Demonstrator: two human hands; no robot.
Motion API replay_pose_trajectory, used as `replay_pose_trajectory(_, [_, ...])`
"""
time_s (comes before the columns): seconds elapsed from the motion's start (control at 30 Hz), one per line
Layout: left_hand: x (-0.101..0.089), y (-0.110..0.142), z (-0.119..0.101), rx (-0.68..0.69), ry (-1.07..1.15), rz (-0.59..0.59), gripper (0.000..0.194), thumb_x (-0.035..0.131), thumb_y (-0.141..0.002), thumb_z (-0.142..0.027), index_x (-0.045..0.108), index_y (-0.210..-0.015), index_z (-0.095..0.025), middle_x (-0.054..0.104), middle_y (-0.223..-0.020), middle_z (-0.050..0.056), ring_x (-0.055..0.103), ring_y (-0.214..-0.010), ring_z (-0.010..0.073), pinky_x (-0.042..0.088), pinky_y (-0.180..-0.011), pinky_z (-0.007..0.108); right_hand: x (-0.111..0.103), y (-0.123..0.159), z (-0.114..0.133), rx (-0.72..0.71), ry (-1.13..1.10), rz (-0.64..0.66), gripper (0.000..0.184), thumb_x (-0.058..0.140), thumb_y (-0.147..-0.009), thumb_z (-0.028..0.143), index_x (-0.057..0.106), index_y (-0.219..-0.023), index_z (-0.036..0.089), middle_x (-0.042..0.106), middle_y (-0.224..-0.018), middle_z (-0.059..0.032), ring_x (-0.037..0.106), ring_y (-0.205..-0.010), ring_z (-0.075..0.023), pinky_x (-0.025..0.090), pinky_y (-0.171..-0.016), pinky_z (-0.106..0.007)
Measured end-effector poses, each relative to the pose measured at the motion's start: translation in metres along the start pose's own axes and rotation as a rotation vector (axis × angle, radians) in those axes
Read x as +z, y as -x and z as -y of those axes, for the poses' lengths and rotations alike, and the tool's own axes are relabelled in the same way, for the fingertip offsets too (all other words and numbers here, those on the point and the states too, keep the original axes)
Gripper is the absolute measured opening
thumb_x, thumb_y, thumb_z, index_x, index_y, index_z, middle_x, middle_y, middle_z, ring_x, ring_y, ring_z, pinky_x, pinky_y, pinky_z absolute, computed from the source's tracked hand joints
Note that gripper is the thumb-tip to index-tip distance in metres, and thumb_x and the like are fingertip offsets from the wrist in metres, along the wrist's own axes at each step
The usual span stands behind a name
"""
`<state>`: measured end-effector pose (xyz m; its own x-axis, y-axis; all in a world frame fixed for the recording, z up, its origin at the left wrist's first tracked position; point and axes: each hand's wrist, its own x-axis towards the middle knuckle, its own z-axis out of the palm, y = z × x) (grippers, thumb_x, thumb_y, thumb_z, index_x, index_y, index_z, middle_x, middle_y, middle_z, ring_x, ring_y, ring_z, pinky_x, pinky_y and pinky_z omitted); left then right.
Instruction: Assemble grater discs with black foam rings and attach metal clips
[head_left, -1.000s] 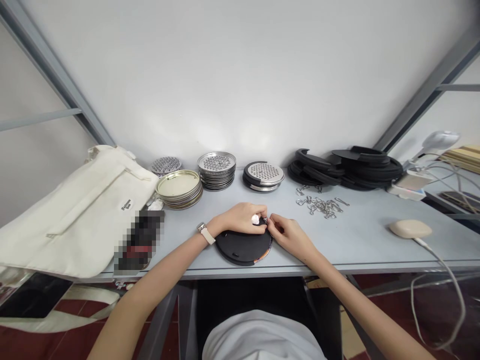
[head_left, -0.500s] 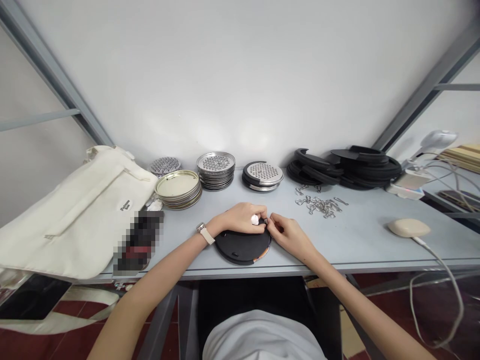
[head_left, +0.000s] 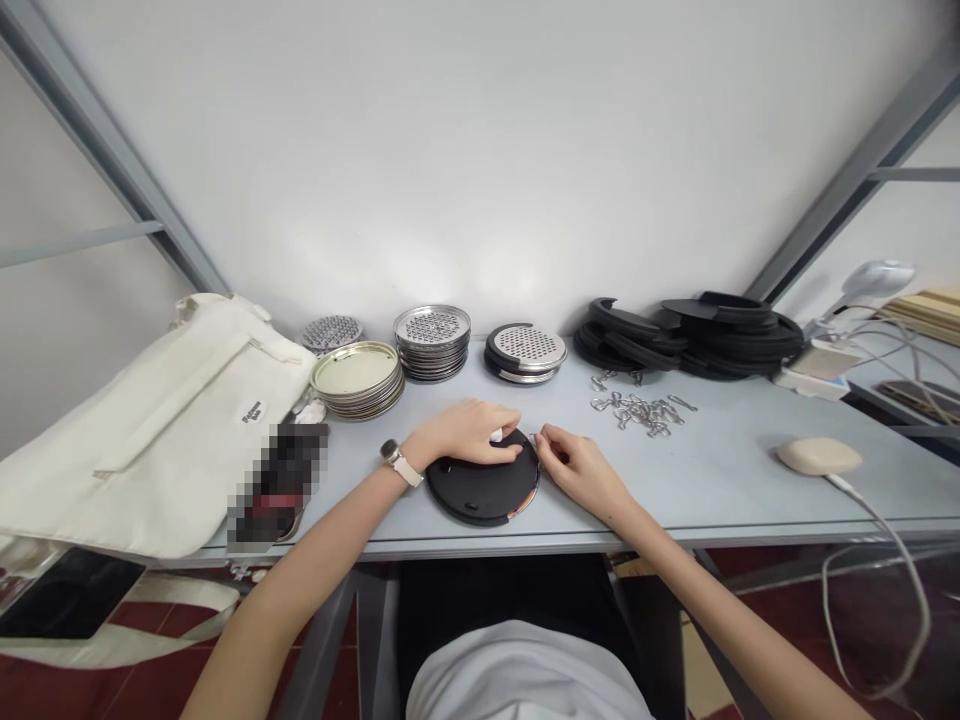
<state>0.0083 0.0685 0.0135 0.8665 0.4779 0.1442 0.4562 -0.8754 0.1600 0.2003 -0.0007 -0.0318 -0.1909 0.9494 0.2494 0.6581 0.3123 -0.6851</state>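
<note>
A round black disc [head_left: 480,487] with a coppery rim lies flat on the grey table [head_left: 720,480] in front of me. My left hand [head_left: 469,432], a watch on its wrist, rests on the disc's far edge with the fingers curled over it and a white wrap on one fingertip. My right hand [head_left: 574,462] is at the disc's right edge, thumb and forefinger pinched on a small metal hook [head_left: 534,438]. A loose pile of the same metal hooks [head_left: 641,410] lies farther back to the right.
Along the wall stand stacks of gold lids [head_left: 358,376], perforated steel discs [head_left: 433,340], a black-rimmed grater disc stack [head_left: 526,351] and black rings [head_left: 690,334]. A cream bag [head_left: 142,430] fills the left side. A beige mouse [head_left: 819,456] with a cable sits right.
My left hand slid a little left and back along the disc's far edge, and the disc shifted slightly left. My right hand stays pinched at the disc's right edge.
</note>
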Motion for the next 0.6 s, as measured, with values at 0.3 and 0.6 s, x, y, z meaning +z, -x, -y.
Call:
replay_pose_trajectory(0.3, [0.009,-0.004,-0.009,0.108,0.005,-0.01,0.012,0.049,-0.082,-0.027,0.052,-0.074,-0.018,0.062,-0.075,0.001,0.051,-0.064,0.0134,0.032,-0.061,0.026,0.001,0.0,-0.002,-0.03,0.022,0.025,0.028,0.033,-0.093,0.034,0.038,-0.068,0.021,0.045,-0.055,0.0041,0.043,-0.051,-0.0119,0.027,-0.052,-0.024])
replay_pose_trajectory(0.6, [0.009,-0.005,-0.012,0.113,0.061,-0.021,0.015,0.053,-0.078,-0.027,0.047,-0.067,-0.018,0.057,-0.067,-0.001,0.048,-0.06,0.0117,0.032,-0.058,0.024,-0.002,0.0,-0.002,-0.033,0.014,0.082,0.029,0.036,-0.092,0.033,0.035,-0.066,0.021,0.042,-0.056,0.0053,0.041,-0.052,-0.0106,0.028,-0.053,-0.023])
